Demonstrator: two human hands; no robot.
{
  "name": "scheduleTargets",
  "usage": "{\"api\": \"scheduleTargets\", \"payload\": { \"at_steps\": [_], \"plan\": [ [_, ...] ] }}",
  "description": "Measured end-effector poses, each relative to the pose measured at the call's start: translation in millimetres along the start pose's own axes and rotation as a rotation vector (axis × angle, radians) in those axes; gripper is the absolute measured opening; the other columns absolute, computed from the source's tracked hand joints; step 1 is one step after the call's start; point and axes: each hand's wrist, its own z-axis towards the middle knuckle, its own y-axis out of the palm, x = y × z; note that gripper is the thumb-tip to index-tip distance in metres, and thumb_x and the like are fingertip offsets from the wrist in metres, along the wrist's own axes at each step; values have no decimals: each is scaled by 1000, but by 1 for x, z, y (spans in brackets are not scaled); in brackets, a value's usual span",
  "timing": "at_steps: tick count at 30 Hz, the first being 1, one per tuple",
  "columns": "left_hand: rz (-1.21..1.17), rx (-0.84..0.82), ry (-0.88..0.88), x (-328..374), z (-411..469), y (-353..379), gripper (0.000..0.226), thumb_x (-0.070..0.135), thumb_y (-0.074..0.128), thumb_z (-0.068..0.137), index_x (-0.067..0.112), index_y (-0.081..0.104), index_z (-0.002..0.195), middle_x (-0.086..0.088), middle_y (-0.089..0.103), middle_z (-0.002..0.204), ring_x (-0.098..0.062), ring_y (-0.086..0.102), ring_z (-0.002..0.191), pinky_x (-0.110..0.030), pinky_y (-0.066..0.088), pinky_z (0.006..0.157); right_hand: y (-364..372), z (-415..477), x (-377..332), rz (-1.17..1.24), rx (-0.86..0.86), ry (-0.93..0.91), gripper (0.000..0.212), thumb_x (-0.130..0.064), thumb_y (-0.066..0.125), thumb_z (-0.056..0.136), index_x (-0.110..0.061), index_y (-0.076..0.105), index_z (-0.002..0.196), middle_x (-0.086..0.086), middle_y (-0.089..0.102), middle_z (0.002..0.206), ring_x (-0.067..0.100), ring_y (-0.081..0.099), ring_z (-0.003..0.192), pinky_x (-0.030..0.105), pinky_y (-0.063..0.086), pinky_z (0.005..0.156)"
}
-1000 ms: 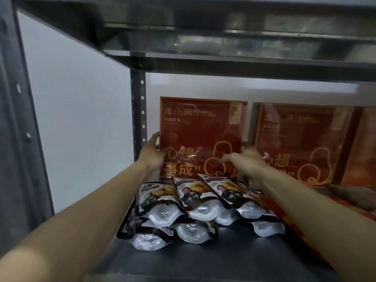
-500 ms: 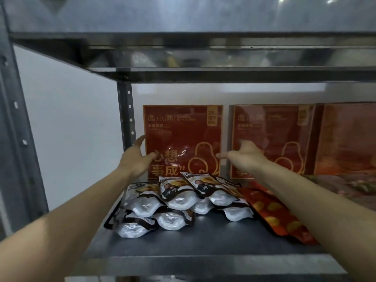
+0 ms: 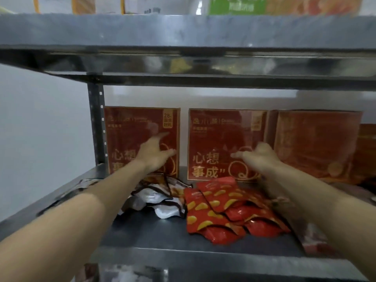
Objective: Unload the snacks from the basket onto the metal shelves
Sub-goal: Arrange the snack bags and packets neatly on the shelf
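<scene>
Left hand (image 3: 155, 154) is held out to the left box (image 3: 126, 127) and right hand (image 3: 259, 157) to the middle box (image 3: 219, 135), at the back of a metal shelf (image 3: 152, 235).
Both hands are spread and nothing is gripped; contact cannot be told. Both snack boxes, glossy red with gold print, are stood upright, slightly apart, and are best squared by even palm pressure, kept clear of the red pouches (image 3: 219, 210) in front.

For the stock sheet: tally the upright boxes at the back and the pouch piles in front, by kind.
Upright red boxes: 3, a possible fourth at right unclear
Silver-and-brown pouch piles: 1
Red pouch piles: 1
Total: 5, blurred packets at far right not counted
</scene>
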Motion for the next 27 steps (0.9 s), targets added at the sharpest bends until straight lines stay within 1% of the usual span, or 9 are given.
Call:
{"api": "scheduleTargets", "payload": {
  "at_steps": [2,4,8,11,14,16,20,22,27],
  "plan": [
    [58,-10,51,16,12,9,64,29,69,88,28,41,146,-6,53,141,-27,59,118,-31,49,96,-8,13,10,-7,19,20,44,-39,82,74,-12,66,105,5,70,100,21,64,79,28,49,63],
    [87,-26,120,30,25,16,63,27,68,90,26,40,146,-4,45,148,-29,53,125,-32,45,99,-13,26,20,-26,33,8,43,-39,83,74,-9,67,101,7,70,94,22,62,70,27,45,54],
    [144,-18,246,50,53,23,60,30,67,90,32,41,143,0,43,149,-22,41,136,-40,39,110,-19,47,34,-45,49,2,47,-36,80,79,-7,63,111,4,63,93,19,60,76,22,39,49],
    [203,67,345,53,77,26,52,33,67,89,28,49,138,-3,51,131,-23,47,125,-33,42,97,-18,63,45,-46,16,1,50,-39,79,80,-10,61,117,2,64,96,12,58,70,14,39,42],
    [372,274,517,53,96,22,47,38,71,85,21,59,127,-4,59,114,-24,47,114,-31,37,87,-15,76,54,-30,6,-17,74,-45,82,72,-12,54,131,1,67,118,19,67,94,22,54,68],
    [497,294,578,52,107,19,54,45,72,82,23,58,130,-5,58,125,-26,42,122,-39,34,96,-13,80,56,-24,11,-35,64,-39,83,73,-13,56,125,-2,64,122,19,65,98,29,54,81],
    [606,151,547,49,120,15,64,55,61,87,33,42,144,-2,43,149,-24,21,142,-41,11,111,-11,86,58,-32,23,-66,65,-31,85,73,-10,60,129,7,68,121,25,67,105,29,53,82],
    [600,84,519,47,122,16,56,52,56,91,34,43,143,-6,49,142,-24,25,140,-40,10,111,-9,90,60,-40,60,-78,68,-32,87,69,-9,60,127,9,68,121,26,66,105,32,55,82],
    [537,131,532,42,131,15,38,40,58,94,30,57,130,-2,64,123,-25,46,125,-43,19,106,0,97,59,-55,83,-113,71,-29,88,68,-7,58,128,11,67,121,29,66,105,39,55,89]
  ]
}}
